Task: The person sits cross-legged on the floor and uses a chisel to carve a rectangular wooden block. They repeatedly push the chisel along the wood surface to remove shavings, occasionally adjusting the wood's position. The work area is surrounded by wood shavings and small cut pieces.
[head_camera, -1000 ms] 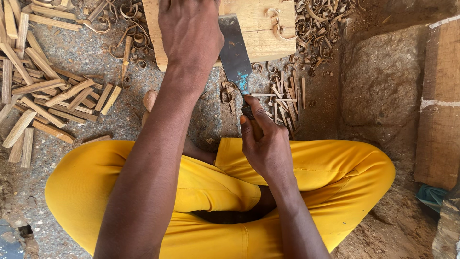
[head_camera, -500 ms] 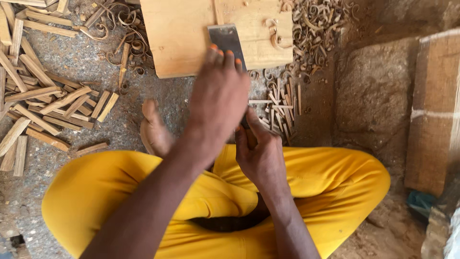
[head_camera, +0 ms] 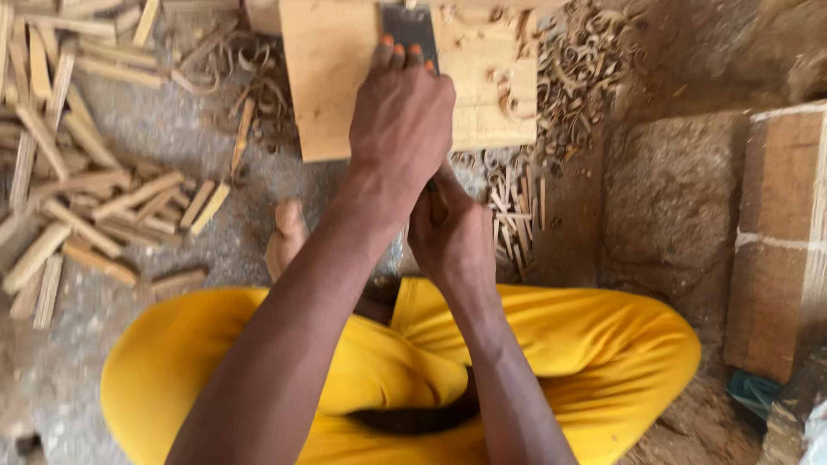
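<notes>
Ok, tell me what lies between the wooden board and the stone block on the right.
In the head view, curled wood shavings and thin splinters litter the ground between the wooden board and the stone block.

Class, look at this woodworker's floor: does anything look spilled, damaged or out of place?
Curled wood shavings and split wooden sticks lie strewn over the ground around the wooden block. Nothing looks damaged.

Soft, even daylight; warm tone; shadows faint; no glare; slight blur toward frame edges.

A broad grey metal blade (head_camera: 410,27) is lying flat on the pale wooden board (head_camera: 332,82), its lower part and handle being hidden under the hands.
</notes>
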